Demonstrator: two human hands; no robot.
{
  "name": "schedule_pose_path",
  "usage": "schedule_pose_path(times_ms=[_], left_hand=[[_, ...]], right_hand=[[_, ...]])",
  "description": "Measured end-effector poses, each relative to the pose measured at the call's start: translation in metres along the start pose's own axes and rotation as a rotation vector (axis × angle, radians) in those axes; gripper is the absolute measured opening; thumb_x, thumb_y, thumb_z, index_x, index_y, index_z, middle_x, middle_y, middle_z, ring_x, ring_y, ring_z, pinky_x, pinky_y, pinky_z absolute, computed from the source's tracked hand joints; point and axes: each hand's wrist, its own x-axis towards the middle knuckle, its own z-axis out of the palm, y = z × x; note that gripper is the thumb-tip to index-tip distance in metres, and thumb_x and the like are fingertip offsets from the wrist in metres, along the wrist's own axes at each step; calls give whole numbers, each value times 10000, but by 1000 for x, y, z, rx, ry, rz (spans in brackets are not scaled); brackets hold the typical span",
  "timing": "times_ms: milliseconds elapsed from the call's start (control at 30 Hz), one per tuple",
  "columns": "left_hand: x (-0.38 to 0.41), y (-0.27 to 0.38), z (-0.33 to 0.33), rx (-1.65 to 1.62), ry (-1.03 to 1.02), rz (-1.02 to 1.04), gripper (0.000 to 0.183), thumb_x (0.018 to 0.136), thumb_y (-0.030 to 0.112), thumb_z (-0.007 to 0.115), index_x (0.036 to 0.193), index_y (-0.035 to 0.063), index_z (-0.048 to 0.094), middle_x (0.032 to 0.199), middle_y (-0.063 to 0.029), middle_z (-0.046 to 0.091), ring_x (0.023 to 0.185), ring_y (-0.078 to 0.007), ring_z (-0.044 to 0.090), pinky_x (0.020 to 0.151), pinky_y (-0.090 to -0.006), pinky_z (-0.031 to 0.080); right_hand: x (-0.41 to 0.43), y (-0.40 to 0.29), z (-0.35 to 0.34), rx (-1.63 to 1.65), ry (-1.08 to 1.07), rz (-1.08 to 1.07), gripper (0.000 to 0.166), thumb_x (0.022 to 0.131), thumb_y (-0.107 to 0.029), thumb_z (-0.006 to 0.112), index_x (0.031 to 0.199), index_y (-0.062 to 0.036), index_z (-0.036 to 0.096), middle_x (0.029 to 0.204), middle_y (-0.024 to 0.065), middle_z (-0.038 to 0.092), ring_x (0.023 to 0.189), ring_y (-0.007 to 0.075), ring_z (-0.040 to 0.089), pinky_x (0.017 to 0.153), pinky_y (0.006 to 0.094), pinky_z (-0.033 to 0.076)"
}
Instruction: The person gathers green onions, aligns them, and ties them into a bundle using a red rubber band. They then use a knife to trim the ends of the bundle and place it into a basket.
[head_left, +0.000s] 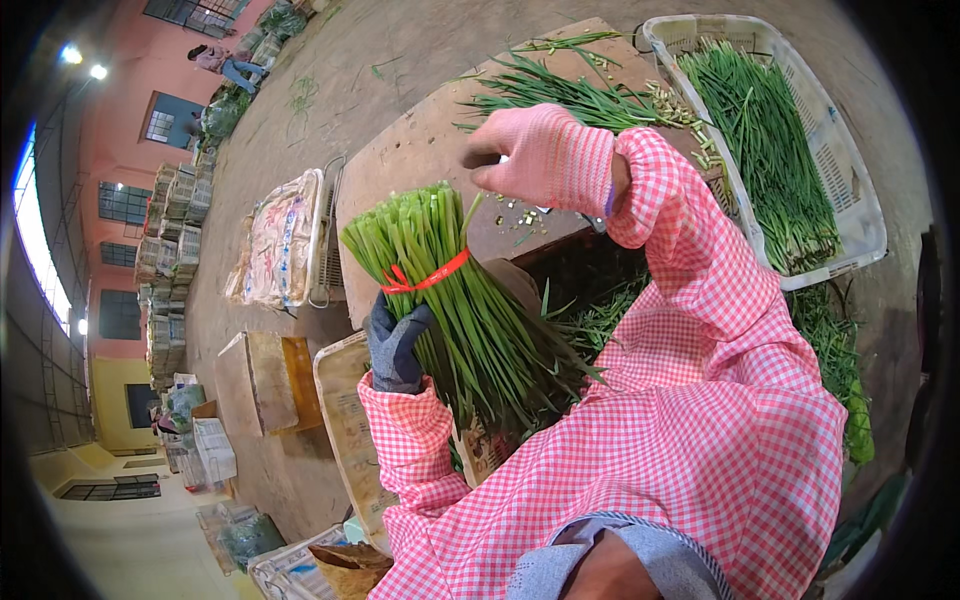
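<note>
A thick bundle of long green stalks, seemingly garlic chives (480, 322), is tied with a red band (431, 274) near its cut ends. My left hand (397, 345), in a grey-blue glove, grips it from below, just beside the band. My right hand (544, 157), in a pink knitted glove, is raised over the board to the right of the cut ends; its fingers are curled with a gap at the thumb, and nothing is seen in them. Loose green stalks (562, 94) lie on the wooden board (405, 150) beyond it, with cut bits scattered about.
A white plastic crate (847, 165) of green stalks stands at the right. A cloth-covered crate (277, 232) and a wooden box (262, 382) are at the left. Another crate (341, 420) stands by my left arm. People and stacked crates (176, 202) are far off.
</note>
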Motion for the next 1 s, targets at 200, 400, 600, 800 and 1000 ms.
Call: schedule_pose_path(times_ms=[200,400,600,800,1000], left_hand=[[-1,9,8,155,-1,72,521,732,40,628,1241,-36,548,1060,-68,658,920,-140,613,836,-276,469],[1,8,12,142,5,38,531,720,71,730,1206,-46,553,1007,-65,655,872,-135,625,805,-291,500],[10,29,24,251,54,233,678,669,226,820,1223,-46,539,1105,-151,635,1024,-199,604,902,-330,472],[28,59,38,155,370,543,786,599,294,849,1236,-11,506,1072,-180,561,984,-315,592,864,-386,492],[21,86,49,158,706,778,851,581,331,897,1242,-10,483,1072,-174,581,953,-280,609,840,-355,497]], right_hand=[[21,-49,-6,-247,-296,82,349,762,-352,652,940,-54,684,900,177,657,864,355,638,737,402,528],[25,-26,5,-171,-248,54,227,731,-225,631,822,-26,691,837,218,644,769,365,645,698,406,529],[10,0,-26,-93,117,208,231,881,-175,552,1004,-12,660,872,107,675,761,147,630,711,269,494],[9,-28,7,391,-162,107,967,742,-736,583,1347,3,432,1237,166,565,1141,158,545,899,289,432],[33,-84,3,91,-89,-106,448,920,-351,552,1182,11,595,1121,135,638,1009,214,610,864,319,466]])
